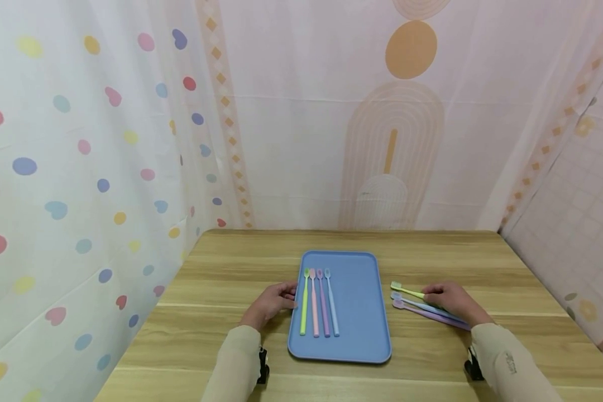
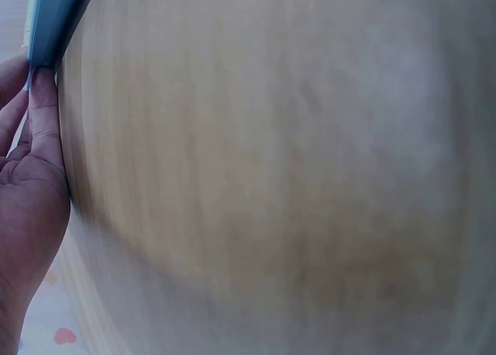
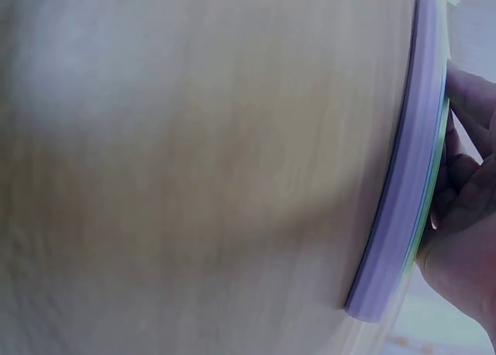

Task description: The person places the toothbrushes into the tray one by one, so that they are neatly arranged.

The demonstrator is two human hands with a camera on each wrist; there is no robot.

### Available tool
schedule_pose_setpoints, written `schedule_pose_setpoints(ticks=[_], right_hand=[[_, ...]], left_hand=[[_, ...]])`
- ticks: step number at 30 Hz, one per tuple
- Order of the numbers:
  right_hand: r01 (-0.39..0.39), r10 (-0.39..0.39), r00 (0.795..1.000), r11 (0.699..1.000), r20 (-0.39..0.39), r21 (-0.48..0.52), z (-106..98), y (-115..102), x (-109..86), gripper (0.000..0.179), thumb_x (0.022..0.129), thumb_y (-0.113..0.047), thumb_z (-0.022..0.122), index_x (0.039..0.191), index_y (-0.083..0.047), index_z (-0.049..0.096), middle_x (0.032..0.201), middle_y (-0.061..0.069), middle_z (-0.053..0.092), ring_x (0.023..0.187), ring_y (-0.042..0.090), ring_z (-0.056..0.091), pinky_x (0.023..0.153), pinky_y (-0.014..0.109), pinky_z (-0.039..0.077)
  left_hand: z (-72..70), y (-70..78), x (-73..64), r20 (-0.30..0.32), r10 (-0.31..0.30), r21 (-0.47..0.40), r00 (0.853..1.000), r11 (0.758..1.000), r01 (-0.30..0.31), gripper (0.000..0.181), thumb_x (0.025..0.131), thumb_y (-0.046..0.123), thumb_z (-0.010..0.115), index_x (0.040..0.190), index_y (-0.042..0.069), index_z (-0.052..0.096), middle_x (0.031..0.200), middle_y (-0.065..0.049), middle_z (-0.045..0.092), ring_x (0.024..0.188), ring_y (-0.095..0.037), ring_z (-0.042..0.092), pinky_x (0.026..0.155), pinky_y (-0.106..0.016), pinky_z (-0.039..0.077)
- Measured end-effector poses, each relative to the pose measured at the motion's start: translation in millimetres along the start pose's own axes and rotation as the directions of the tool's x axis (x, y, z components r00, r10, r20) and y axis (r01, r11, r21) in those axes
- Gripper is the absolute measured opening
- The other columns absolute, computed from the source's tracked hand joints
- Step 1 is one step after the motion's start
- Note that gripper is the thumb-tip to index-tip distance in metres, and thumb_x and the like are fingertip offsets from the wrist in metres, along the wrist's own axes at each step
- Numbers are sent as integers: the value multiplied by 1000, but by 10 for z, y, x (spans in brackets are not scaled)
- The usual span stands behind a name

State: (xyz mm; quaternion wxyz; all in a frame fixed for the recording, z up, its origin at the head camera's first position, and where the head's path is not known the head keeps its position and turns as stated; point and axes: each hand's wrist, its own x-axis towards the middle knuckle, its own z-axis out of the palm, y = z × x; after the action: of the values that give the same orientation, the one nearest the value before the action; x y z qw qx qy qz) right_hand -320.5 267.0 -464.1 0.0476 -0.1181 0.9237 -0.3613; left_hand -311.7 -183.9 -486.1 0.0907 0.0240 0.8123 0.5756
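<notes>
A blue tray (image 1: pixel 357 312) lies on the table with several toothbrushes side by side on its left half: a yellow-green one (image 1: pixel 304 307), a pink one (image 1: pixel 314 307), a purple one (image 1: pixel 324 307) and a light blue one (image 1: pixel 334 307). My left hand (image 1: pixel 272 301) holds the tray's left rim; the left wrist view shows fingertips against the tray edge (image 2: pixel 58 22). To the tray's right, my right hand (image 1: pixel 449 298) pinches the handle of another yellow-green toothbrush (image 1: pixel 411 291). Beside it lie a light blue toothbrush (image 1: pixel 412 301) and a purple toothbrush (image 1: pixel 422 312), their handles partly hidden by this hand.
The wooden table (image 1: pixel 221 335) runs back to a patterned curtain (image 1: pixel 291 139). A dotted curtain (image 1: pixel 90 223) hangs along the left side, and a pale gridded one (image 1: pixel 573 223) on the right.
</notes>
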Motion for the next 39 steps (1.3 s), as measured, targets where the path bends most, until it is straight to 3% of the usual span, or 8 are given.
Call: schedule_pose_setpoints(ticks=[4, 9, 17, 22, 26, 31, 39], right_hand=[[1, -1, 1000, 1000, -15, 5, -14, 3, -6, 27, 97, -14, 63, 114, 6, 69, 115, 24, 66, 105, 36, 61, 86, 50, 50], [-1, 1, 998, 1000, -56, 0, -38, 6, 2, 25, 98, -16, 61, 111, 3, 70, 110, 20, 67, 95, 26, 60, 79, 42, 49], [-69, 75, 994, 994, -78, 84, -82, -26, 10, 28, 97, -16, 62, 114, 6, 68, 106, 15, 68, 88, 21, 53, 73, 33, 44], [-69, 83, 989, 991, -121, 112, -122, -104, 40, 27, 97, -12, 62, 112, 10, 66, 103, 18, 68, 92, 26, 56, 74, 35, 45], [-103, 126, 981, 982, -147, 158, -145, -187, 83, 34, 98, -19, 61, 117, 10, 64, 113, 23, 66, 103, 34, 57, 81, 41, 46], [-186, 227, 964, 949, -138, 255, -135, -323, 109, 44, 100, -27, 59, 130, 5, 60, 128, 25, 58, 112, 35, 53, 87, 45, 45], [-236, 325, 935, 870, -143, 432, -44, -529, 166, 43, 99, -18, 59, 136, 5, 56, 127, 22, 58, 100, 24, 56, 74, 32, 49]], left_hand=[[5, -16, 8, 6, 0, -14, 1000, 1000, 0, 54, 84, -13, 68, 136, -7, 55, 115, -14, 61, 101, -26, 56, 90, -37, 50], [5, -35, 22, 9, 12, -12, 1000, 1000, -12, 54, 84, -13, 67, 136, -8, 54, 115, -15, 60, 101, -25, 56, 90, -36, 50], [0, -28, 27, 11, 5, 0, 1000, 1000, -5, 55, 85, -11, 67, 138, -7, 53, 116, -14, 60, 103, -25, 55, 92, -37, 49], [-8, -8, 26, 16, -4, 8, 1000, 1000, 4, 55, 86, -10, 67, 139, -6, 52, 118, -15, 60, 104, -26, 55, 93, -36, 48], [-7, -2, 24, 3, -8, 10, 1000, 1000, 8, 55, 85, -11, 67, 138, -7, 53, 117, -14, 60, 103, -26, 55, 92, -37, 48], [-1, 7, 6, -11, -4, 4, 1000, 1000, 4, 54, 84, -13, 68, 136, -7, 54, 116, -15, 60, 102, -26, 56, 92, -39, 49], [4, 39, -23, -11, 3, 1, 1000, 1000, -3, 54, 84, -13, 68, 136, -8, 54, 115, -15, 61, 101, -26, 56, 91, -39, 49]])
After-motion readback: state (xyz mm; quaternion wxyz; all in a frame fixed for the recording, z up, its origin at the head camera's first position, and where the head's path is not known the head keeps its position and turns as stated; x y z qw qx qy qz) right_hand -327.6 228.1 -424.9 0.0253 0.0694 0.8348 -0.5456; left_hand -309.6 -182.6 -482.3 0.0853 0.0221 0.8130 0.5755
